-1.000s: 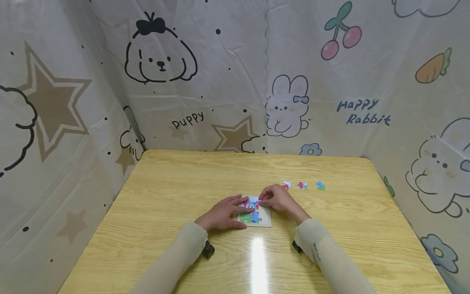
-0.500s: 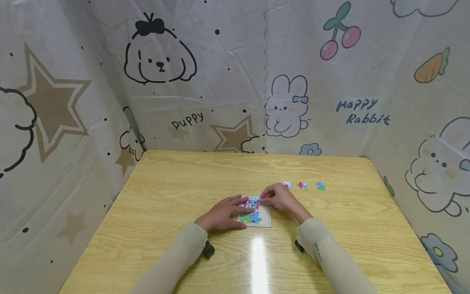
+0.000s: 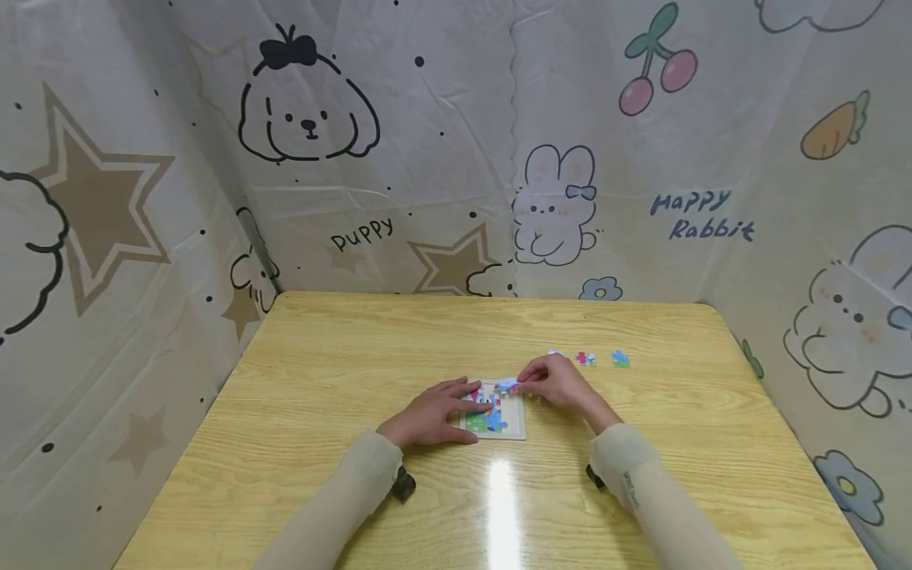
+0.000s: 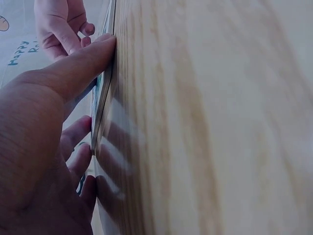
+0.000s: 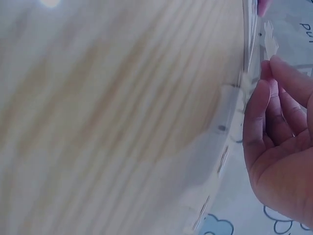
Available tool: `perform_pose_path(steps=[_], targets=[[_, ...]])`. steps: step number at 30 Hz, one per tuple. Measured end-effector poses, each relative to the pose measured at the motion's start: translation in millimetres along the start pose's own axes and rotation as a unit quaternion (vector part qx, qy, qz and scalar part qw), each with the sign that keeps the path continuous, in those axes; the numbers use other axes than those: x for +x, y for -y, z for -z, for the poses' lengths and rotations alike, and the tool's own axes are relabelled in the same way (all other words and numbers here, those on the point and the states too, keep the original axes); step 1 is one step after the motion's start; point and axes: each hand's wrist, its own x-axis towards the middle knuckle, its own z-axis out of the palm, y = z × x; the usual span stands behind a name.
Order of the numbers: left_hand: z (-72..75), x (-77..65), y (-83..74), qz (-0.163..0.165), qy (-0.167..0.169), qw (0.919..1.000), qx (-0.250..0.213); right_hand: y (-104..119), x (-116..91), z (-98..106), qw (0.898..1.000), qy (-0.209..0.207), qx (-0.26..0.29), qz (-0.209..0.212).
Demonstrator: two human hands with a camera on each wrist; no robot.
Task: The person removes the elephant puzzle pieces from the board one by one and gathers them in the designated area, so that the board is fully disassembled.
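Observation:
A small square jigsaw puzzle board [image 3: 514, 423] lies mid-table in the head view, its left part filled with blue, green and red pieces and its right part bare and pale. Over its left side spreads my left hand [image 3: 430, 416], fingers extended across the picture and thumb by the front edge. In the left wrist view, that thumb [image 4: 93, 54] lies along the board's edge. My right hand [image 3: 559, 381] pinches a blue and white puzzle piece [image 3: 507, 385] between thumb and forefinger, over the board's back right corner. The right wrist view shows this piece [image 5: 270, 44] edge-on, raised and tilted.
Behind the right hand, loose puzzle pieces lie in a row: a red and white one [image 3: 586, 359], a blue and green one [image 3: 621, 359], and a pale one [image 3: 556, 352] partly hidden by the hand. A patterned curtain [image 3: 442, 158] borders the wooden table [image 3: 342, 340].
My right hand has shifted right and lifted the pinched piece at the board's back right corner, so more of the piece shows. The left hand has stayed in place.

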Motion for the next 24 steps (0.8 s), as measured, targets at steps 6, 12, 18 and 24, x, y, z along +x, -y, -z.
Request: perform_pose_path(steps=[6,12,18,24], targets=[[0.1,-0.1,0.2,-0.002,-0.001,1.0000,-0.002,-9.6,-5.8,12.1,1.000,-0.006,0.015,0.002],[-0.3,-0.3,0.7,0.004,0.001,1.0000,-0.001,-19.9,-10.3,22.3,1.000,-0.013,0.022,-0.004],[-1.9,0.8,2.9,-0.001,-0.002,1.0000,0.002,-30.7,-15.1,31.8,0.999,-0.021,0.020,-0.020],[-2.1,1.4,3.0,0.001,-0.001,1.0000,0.003,-41.5,-19.9,41.2,0.999,-0.030,0.006,-0.023]])
